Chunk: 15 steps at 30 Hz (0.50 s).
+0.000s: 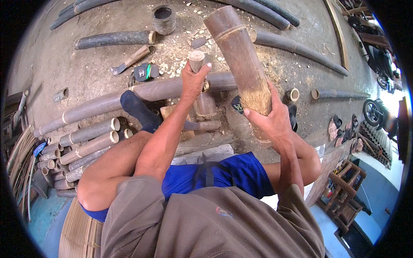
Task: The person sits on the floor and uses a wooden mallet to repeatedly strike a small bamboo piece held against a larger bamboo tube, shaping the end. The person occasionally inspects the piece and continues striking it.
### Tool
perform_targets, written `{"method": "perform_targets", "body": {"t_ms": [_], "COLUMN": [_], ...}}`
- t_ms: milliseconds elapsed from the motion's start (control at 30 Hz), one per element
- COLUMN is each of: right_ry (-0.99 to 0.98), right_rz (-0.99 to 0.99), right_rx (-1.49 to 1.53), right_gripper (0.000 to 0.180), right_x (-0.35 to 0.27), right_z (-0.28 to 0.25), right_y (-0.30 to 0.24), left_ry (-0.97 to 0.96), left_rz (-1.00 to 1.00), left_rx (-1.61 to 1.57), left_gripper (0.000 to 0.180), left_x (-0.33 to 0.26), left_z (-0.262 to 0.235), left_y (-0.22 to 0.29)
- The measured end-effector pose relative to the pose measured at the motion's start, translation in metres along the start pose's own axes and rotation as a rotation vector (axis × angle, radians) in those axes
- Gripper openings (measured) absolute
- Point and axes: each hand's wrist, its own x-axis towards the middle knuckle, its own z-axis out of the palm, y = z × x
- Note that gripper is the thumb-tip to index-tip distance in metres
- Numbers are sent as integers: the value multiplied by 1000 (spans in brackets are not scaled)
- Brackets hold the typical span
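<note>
My right hand (271, 120) grips a thick brown bamboo section (238, 51) near its lower end. The section slants up and away to the left, its skin frayed into pale fibres just above my thumb. My left hand (195, 81) is wrapped round a short, round wooden piece (197, 60) with a pale cut top, held upright. Behind that hand a long bamboo pole (159, 89) lies across the ground. Just below the hand is a short bamboo piece (205, 105); whether it joins what I hold is hidden. A wooden-handled blade (204, 125) lies near my foot.
Beyond the pole lie a wooden-handled knife (131, 59), a black-and-green tape measure (146, 72), a dark-filled container (164, 19) and scattered wood chips (174, 60). Several bamboo poles (114, 39) rest farther off. Cut bamboo pieces (88, 146) are stacked left, and a bamboo ring (293, 94) sits right.
</note>
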Motion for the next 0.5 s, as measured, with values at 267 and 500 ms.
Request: {"method": "perform_targets", "body": {"t_ms": [267, 500], "right_ry": [60, -51], "right_rz": [-165, -273], "right_rx": [21, -560], "right_gripper": [101, 96], "right_x": [20, 68], "right_z": [-10, 6], "right_y": [-29, -24], "left_ry": [15, -36], "left_rz": [-12, -31], "left_rx": [29, 50], "left_gripper": [41, 45], "left_x": [0, -11], "left_z": [2, 10], "left_y": [-9, -12]}}
